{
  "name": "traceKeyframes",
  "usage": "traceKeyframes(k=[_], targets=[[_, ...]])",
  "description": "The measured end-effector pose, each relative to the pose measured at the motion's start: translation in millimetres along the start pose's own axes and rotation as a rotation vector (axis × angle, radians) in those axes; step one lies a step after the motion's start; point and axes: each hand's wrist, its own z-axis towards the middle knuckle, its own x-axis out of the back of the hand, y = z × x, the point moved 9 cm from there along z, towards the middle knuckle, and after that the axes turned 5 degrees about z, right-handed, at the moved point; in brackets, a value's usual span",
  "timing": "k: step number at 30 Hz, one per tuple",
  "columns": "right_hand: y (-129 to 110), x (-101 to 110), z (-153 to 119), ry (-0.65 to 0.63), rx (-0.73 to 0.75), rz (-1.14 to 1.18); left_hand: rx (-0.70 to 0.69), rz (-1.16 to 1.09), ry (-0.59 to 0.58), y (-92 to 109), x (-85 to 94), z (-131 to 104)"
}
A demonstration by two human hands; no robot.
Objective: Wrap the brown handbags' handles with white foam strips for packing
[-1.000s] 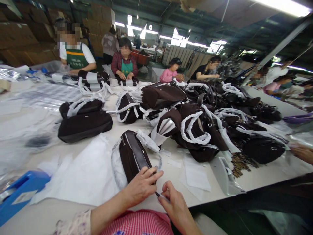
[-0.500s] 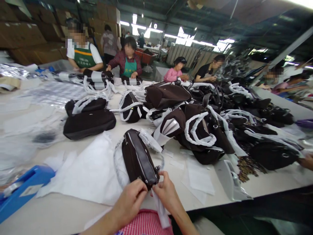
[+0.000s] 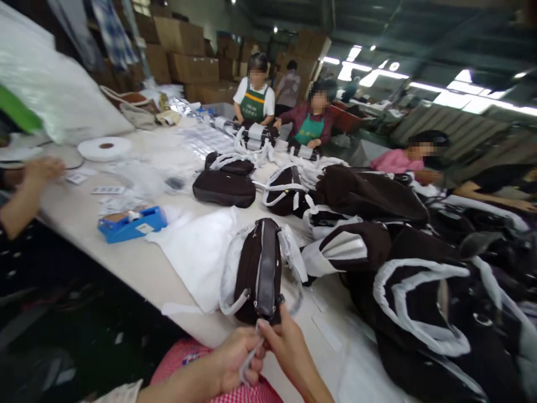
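Note:
A dark brown handbag (image 3: 245,274) with a dark leather panel along its zipped top lies in front of me on the table, its handles wrapped in white padding. At its near end, my left hand (image 3: 239,355) is closed on a thin white strip (image 3: 248,361) of wrapping material that curls down through the fingers. My right hand (image 3: 291,344) pinches the strip's upper end between thumb and finger, beside the left fingertips. Its index finger reaches up against the bag's corner, near the metal hardware. Exactly what the strip is fastened to is hidden behind the fingers.
A blue tape dispenser (image 3: 133,225) and white sheets (image 3: 201,249) lie left of the bag. Brown bags (image 3: 369,193) pile up on the right. A roll of white material (image 3: 104,149) sits far left near another person's arm (image 3: 20,201). Several people work across the table.
My view has swung left, bringing the roll and the neighbour's arm in. The strip, which hung below my right hand, is now gathered in my left hand. The bag stays before me.

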Motion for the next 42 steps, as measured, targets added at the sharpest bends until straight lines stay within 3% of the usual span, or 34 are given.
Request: traceKeyframes(k=[2, 4, 7, 9, 11, 15, 20, 26, 31, 36, 42], targets=[[-16, 15, -3, -0.074, 0.148, -0.289, -0.041, 0.019, 0.099, 1, 8.4, -9], [-45, 21, -5, -0.155, 0.431, -0.59, -0.065, 0.03, 0.154, 1, 13.5, -18], [-79, -2, -14, -0.489, 0.921, -0.802, -0.078, 0.039, 0.181, -1, 16.9, -31], [-87, -19, -13, -0.71, 1.081, -0.862, -0.097, 0.023, 0.178, -3, 18.7, -38], [-92, -35, -3, -0.85, 1.122, -0.906, -0.119, 0.0, 0.169, -4, 21.7, -44], [-104, -59, 6, -0.97, 1.225, -0.91, -0.138, 0.012, 0.157, -7, 29.6, -53], [-97, -68, 8, -1.097, 1.205, -0.794, -0.184, 0.005, 0.228, -6, 39.4, -54], [-87, -56, 17, -1.07, 1.219, -0.544, -0.208, -0.041, 0.222, -6, 33.9, -49], [-82, -57, 20, -0.994, 1.226, -0.413, -0.273, 0.01, 0.272, -5, 36.9, -43], [-85, -59, 19, -0.99, 1.211, -0.331, -0.332, 0.341, 0.482, 10, 43.8, -53], [-86, -61, 20, -0.973, 1.233, -0.293, -0.362, 1.094, 0.97, 42, 28.7, -90]])
